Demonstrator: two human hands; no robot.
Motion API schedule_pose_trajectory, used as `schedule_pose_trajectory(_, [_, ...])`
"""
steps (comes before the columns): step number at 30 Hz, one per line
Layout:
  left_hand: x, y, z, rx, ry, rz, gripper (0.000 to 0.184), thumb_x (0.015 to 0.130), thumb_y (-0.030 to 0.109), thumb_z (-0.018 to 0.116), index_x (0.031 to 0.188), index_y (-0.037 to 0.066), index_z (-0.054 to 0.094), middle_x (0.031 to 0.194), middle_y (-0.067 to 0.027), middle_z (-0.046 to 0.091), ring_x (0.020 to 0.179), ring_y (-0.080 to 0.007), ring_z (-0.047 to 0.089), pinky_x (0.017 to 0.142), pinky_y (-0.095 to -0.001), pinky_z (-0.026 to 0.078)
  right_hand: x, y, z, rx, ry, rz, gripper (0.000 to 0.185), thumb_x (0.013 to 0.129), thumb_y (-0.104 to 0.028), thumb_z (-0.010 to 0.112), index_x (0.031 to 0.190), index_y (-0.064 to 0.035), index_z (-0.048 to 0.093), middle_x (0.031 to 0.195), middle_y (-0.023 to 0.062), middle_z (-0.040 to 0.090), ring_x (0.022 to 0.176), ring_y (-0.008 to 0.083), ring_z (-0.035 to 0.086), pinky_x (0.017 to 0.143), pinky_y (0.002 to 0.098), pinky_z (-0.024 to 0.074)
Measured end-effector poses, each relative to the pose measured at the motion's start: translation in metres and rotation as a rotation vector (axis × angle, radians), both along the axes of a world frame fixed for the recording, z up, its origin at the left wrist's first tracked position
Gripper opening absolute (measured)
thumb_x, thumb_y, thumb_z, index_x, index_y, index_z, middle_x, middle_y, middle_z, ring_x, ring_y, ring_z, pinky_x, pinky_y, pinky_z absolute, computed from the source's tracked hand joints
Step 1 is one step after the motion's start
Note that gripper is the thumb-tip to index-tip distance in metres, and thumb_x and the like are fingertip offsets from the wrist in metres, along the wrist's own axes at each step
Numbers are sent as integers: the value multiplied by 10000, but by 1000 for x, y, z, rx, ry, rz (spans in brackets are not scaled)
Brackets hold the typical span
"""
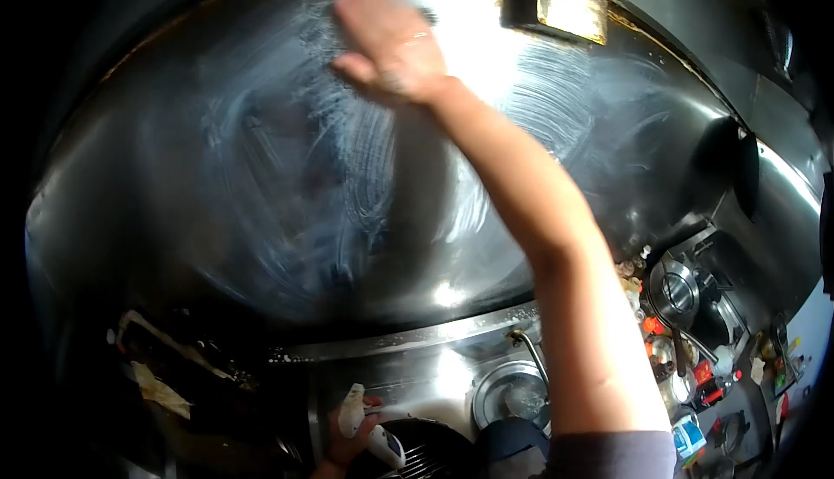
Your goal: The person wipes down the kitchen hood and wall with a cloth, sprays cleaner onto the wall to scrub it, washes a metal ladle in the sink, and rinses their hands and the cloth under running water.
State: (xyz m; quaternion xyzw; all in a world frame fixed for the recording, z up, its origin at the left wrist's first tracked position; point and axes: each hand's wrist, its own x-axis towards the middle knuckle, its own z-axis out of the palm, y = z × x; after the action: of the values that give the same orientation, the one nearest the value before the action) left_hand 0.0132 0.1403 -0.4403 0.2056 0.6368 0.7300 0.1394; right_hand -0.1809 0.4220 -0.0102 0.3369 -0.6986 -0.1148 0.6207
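The right hand [391, 49] is pressed up high on the big shiny metal wall [269, 175], which stands right in front of the person. The arm is stretched long, I think because that spot is far up. The fingers are blurry and a dark bit shows beside them, so I can't tell if the hand holds something or is just flat. White swirly streaks [369, 166] are all around it. The left hand [340, 446] is low down, wrapped around a white spray bottle [352, 411], maybe so it stays close and the other hand is free to reach. A round metal bowl [480, 396] sits under a bent tap [537, 359], perhaps to catch water. A pan [662, 295] and a red-capped bottle [714, 389] are off to the right, away from the wet streaks
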Motion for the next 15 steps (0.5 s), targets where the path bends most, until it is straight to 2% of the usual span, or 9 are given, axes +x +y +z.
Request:
schedule_pose_trajectory(3, [16, 3, 7, 169, -61, 159, 274, 762, -41, 604, 1030, -21, 551, 1004, -140, 626, 963, -198, 594, 831, -328, 512, 41, 93, -43, -186, -23, -199, 612, 839, -276, 582, 1374, -80, 360, 1415, 148, 364, 1312, 307, 341, 1098, 432, 258])
schedule_pose_trajectory(6, [21, 2, 13, 110, -5, 133, 295, 761, -32, 609, 1049, -28, 543, 1005, -140, 624, 958, -202, 598, 820, -331, 519, 78, 201, -95, -408, 81, -443, 566, 828, -221, 563, 1312, 12, 385, 1378, 215, 372, 1296, 394, 325, 1087, 428, 269])
schedule_pose_trajectory(8, [20, 0, 14, 27, -6, 82, 304, 761, -30, 608, 1058, -28, 541, 1003, -139, 623, 962, -199, 598, 809, -338, 528, 71, 270, -97, -1004, 240, -292, 551, 820, -196, 562, 1282, 53, 395, 1370, 259, 361, 1298, 408, 315, 1096, 421, 252])
schedule_pose_trajectory(10, [26, 8, 19, 18, -56, 84, 300, 761, -28, 606, 1054, -24, 546, 1004, -142, 624, 965, -194, 597, 806, -346, 533, 73, 232, -86, -1151, 229, -249, 499, 826, -172, 527, 1248, 71, 416, 1316, 279, 394, 1242, 408, 369, 1079, 423, 267])
schedule_pose_trajectory(11, [26, 16, 18, 5, -71, 98, 279, 761, -40, 594, 1037, -25, 556, 1004, -141, 624, 959, -196, 601, 809, -356, 537, 54, 211, -101, -965, 411, -282, 442, 816, -185, 536, 1169, 77, 490, 1212, 280, 490, 1149, 415, 430, 1007, 469, 316])
schedule_pose_trajectory(12, [22, 24, 16, 1, -77, 95, 279, 761, -40, 594, 1037, -25, 556, 1004, -141, 624, 959, -196, 601, 809, -356, 537, 37, 189, -130, -757, 375, -264, 435, 817, -191, 532, 1169, 62, 499, 1208, 265, 498, 1146, 405, 443, 1018, 470, 313])
schedule_pose_trajectory(13, [19, 32, 12, 3, -88, 77, 273, 761, -46, 591, 1031, -29, 558, 1004, -141, 624, 955, -201, 605, 811, -359, 538, 60, 131, -147, -845, -258, -363, 446, 818, -200, 530, 1203, 22, 505, 1235, 249, 487, 1166, 399, 444, 1042, 466, 304])
schedule_pose_trajectory(14, [19, 38, 12, -4, -100, 60, 267, 761, -52, 589, 1025, -32, 560, 1003, -141, 623, 952, -206, 608, 813, -361, 538, 49, 103, -204, -542, -233, -394, 484, 817, -237, 545, 1257, -44, 487, 1288, 210, 461, 1219, 372, 421, 1060, 446, 292])
schedule_pose_trajectory(15, [20, 48, 19, -29, -98, 48, 247, 775, -49, 539, 1020, -24, 549, 1018, -155, 602, 982, -234, 605, 813, -375, 539, 39, 88, -269, -231, -358, -150, 512, 829, -291, 542, 1306, -126, 455, 1345, 121, 438, 1278, 299, 383, 1084, 436, 264])
